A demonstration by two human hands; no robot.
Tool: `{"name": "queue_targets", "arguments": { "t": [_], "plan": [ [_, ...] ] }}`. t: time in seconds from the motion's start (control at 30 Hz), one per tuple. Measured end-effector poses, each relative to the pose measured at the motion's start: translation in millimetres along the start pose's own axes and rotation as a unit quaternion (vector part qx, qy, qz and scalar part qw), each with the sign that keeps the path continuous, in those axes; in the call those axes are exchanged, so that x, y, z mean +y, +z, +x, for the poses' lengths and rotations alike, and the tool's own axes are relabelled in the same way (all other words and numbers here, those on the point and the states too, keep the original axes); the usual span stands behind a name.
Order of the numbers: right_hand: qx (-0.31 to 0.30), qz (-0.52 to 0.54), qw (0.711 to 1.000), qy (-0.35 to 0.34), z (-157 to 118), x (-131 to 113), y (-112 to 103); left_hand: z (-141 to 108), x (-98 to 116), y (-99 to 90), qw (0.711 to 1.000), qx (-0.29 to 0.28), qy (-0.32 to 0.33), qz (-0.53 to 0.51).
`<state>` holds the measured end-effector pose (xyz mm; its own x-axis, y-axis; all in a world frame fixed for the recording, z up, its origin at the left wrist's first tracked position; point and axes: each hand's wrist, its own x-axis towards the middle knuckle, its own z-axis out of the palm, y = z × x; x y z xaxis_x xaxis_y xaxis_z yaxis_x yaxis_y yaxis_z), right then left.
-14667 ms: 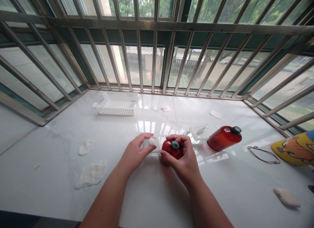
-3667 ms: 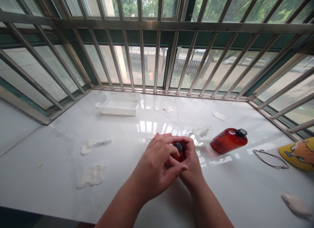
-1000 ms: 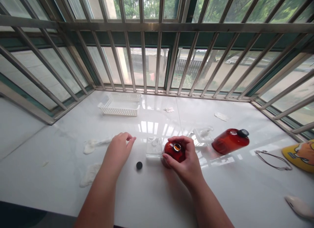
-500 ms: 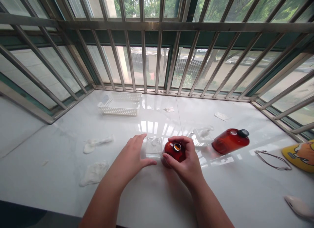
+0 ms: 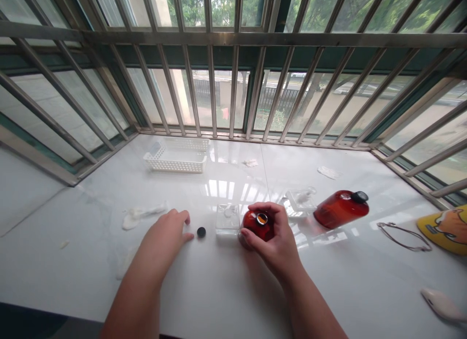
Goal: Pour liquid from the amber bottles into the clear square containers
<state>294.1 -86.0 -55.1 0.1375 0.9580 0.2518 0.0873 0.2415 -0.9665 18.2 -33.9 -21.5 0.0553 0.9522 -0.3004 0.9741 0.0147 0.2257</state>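
Note:
My right hand [image 5: 272, 234] is wrapped around an uncapped amber bottle [image 5: 254, 226], whose open neck points up and toward me. Just left of the bottle stands a small clear square container [image 5: 227, 220] with a white cotton ball inside. My left hand [image 5: 166, 236] rests on the table with loosely curled fingers, holding nothing. Its fingertips are close to a small black bottle cap [image 5: 201, 232], apparently not touching it. A second amber bottle [image 5: 341, 209], with a black cap, lies on its side to the right.
A second clear container [image 5: 301, 200] holding white material sits behind my right hand. A white plastic basket [image 5: 177, 155] is at the back. Crumpled white tissues [image 5: 140, 217], a wire loop [image 5: 404, 237] and a yellow cartoon-printed object [image 5: 445, 230] lie around. Metal window bars [image 5: 233, 37] border the far edge.
My left hand has slid left, away from the clear container, and the black cap now shows on the table beside it. My right hand and its bottle have stayed put.

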Motion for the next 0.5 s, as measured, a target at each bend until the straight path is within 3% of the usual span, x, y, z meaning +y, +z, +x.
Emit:
{"name": "queue_targets", "arguments": {
  "t": [0.13,0.23,0.33,0.5],
  "plan": [
    [0.004,-0.007,1.0,-0.005,0,0,0,-4,9,-1.7,0.992,-0.011,0.072,-0.105],
    [0.005,-0.006,1.0,-0.007,0,0,0,-3,20,3.1,0.987,-0.018,0.115,-0.108],
    [0.004,-0.003,1.0,-0.008,0,0,0,1,20,6.9,0.993,-0.017,0.092,-0.07],
    [0.002,0.0,1.0,-0.005,0,1,0,7,-1,4.6,0.998,0.024,0.05,-0.022]
  ]
}}
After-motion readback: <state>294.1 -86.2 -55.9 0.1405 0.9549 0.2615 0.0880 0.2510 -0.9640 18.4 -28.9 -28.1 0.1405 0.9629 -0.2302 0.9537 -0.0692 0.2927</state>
